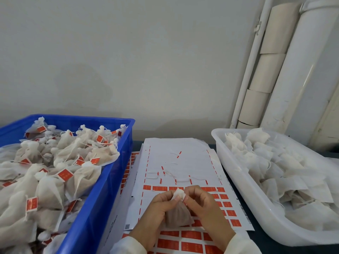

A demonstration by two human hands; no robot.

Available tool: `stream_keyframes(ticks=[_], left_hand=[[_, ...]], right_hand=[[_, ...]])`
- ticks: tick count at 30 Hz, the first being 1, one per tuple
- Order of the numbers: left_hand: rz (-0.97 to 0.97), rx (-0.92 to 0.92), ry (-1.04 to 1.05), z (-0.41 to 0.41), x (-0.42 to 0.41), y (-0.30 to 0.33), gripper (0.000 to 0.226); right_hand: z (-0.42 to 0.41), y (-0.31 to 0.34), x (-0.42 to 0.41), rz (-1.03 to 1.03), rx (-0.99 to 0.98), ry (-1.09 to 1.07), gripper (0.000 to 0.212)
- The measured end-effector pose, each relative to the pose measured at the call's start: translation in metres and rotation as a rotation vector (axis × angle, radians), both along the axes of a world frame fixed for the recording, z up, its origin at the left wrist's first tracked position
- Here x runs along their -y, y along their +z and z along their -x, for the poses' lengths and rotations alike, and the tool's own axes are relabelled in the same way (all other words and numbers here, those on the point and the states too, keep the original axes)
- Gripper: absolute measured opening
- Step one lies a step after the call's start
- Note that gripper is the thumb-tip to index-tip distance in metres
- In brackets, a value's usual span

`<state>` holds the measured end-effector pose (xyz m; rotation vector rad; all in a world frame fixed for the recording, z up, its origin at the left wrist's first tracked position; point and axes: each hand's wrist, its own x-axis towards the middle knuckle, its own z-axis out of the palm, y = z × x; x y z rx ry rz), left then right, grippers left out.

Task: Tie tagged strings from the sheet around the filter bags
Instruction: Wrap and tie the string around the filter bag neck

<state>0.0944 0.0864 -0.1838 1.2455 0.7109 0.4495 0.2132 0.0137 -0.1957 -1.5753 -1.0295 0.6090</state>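
A filled filter bag hangs between both hands over the sheet, its white gathered top sticking up. My left hand pinches the bag's neck from the left. My right hand pinches at the neck from the right; any string there is too small to make out. The white sheet of orange tags lies under the hands, its upper part stripped, with rows of orange tags and several loose strings left on it.
A blue crate on the left is heaped with tied, tagged bags. A white tray on the right holds untied filter bags. More tag sheets lie beneath. White pipes stand against the wall behind.
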Motion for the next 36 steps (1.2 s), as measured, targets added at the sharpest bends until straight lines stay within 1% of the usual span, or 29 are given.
stream_keyframes(ticks=[2, 5, 8, 11, 14, 16, 18, 20, 21, 22, 23, 25, 26, 27, 30, 32, 33, 35, 36], left_hand=[[0.042, 0.045, -0.007, 0.003, 0.000, 0.002, 0.028], [0.021, 0.039, 0.014, 0.005, 0.001, 0.003, 0.030], [-0.048, -0.002, 0.065, 0.005, 0.004, 0.006, 0.034], [-0.078, -0.010, 0.061, 0.004, 0.006, 0.006, 0.033], [-0.054, 0.000, 0.061, 0.004, 0.005, 0.005, 0.029], [-0.017, 0.003, 0.042, 0.005, 0.005, 0.004, 0.027], [0.014, 0.004, 0.035, 0.005, 0.005, 0.003, 0.028], [0.065, -0.002, 0.072, 0.003, 0.003, 0.002, 0.027], [0.093, -0.002, 0.101, 0.001, 0.003, 0.002, 0.024], [0.115, -0.008, 0.124, -0.001, 0.003, 0.002, 0.023], [0.124, -0.019, 0.142, -0.004, 0.003, 0.002, 0.027], [0.136, -0.043, 0.162, -0.009, 0.000, -0.001, 0.042], [0.147, -0.061, 0.162, -0.011, -0.001, -0.002, 0.047], [0.159, -0.079, 0.154, -0.013, -0.002, -0.003, 0.049], [0.179, -0.129, 0.171, -0.014, -0.003, -0.002, 0.043], [0.201, -0.124, 0.188, -0.012, -0.002, -0.001, 0.027], [0.213, -0.104, 0.186, -0.010, -0.002, -0.001, 0.019], [0.224, -0.060, 0.186, -0.008, -0.003, -0.004, 0.011], [0.222, -0.040, 0.192, -0.006, -0.003, -0.004, 0.010]], right_hand=[[0.001, 0.000, 0.002, -0.079, 0.109, -0.006, 0.006], [0.002, -0.002, 0.003, -0.150, 0.280, -0.017, 0.009], [0.004, -0.003, 0.002, -0.191, 0.427, -0.060, 0.016], [0.005, -0.004, 0.003, -0.217, 0.564, -0.085, 0.019], [0.008, -0.004, 0.006, -0.198, 0.622, -0.114, 0.021], [0.009, -0.002, 0.006, -0.236, 0.723, -0.166, 0.028], [0.010, -0.001, 0.005, -0.300, 0.917, -0.236, 0.024], [0.011, 0.000, 0.004, -0.340, 1.112, -0.280, 0.007], [0.011, 0.002, 0.005, -0.341, 1.158, -0.294, 0.027], [0.010, 0.002, 0.006, -0.330, 1.188, -0.302, 0.041], [0.011, 0.003, 0.007, -0.318, 1.202, -0.313, 0.043], [0.011, 0.004, 0.006, -0.307, 1.251, -0.285, 0.022], [0.012, 0.004, 0.006, -0.295, 1.264, -0.272, 0.020], [0.011, 0.004, 0.007, -0.270, 1.267, -0.242, 0.024], [0.013, 0.004, 0.006, -0.219, 1.320, -0.243, 0.023], [0.013, 0.005, 0.004, -0.213, 1.339, -0.256, 0.019], [0.013, 0.006, 0.003, -0.224, 1.339, -0.268, 0.026], [0.014, 0.010, 0.001, -0.245, 1.307, -0.305, 0.055], [0.015, 0.012, 0.001, -0.232, 1.279, -0.317, 0.059]])
